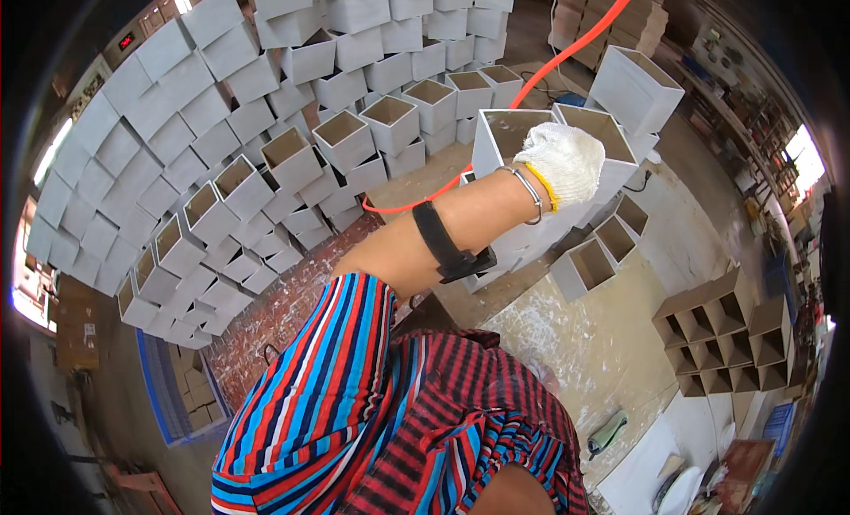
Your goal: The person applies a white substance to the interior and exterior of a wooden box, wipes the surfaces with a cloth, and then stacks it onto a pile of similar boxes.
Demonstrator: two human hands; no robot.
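My left hand (564, 163), in a white knit glove with a yellow cuff, reaches out across the middle of the view. It is curled over the rim of an open-topped white box (518, 174), its fingertips turned away from sight. A second white box (611, 174) stands right beside it. A metal bangle and a black strap circle my left forearm. Of my right arm only a bare patch (515, 493) shows at the lower edge, past the striped sleeve; my right hand is hidden behind my body and clothing.
Stacked white boxes (274, 165) form a curved wall on the left and ahead. An orange hose (575, 46) hangs down and runs behind my arm. Small open boxes (591, 265) sit on the worktable (567, 329); brown compartments (726, 333) are stacked right. A blue-edged pallet (181, 387) lies lower left.
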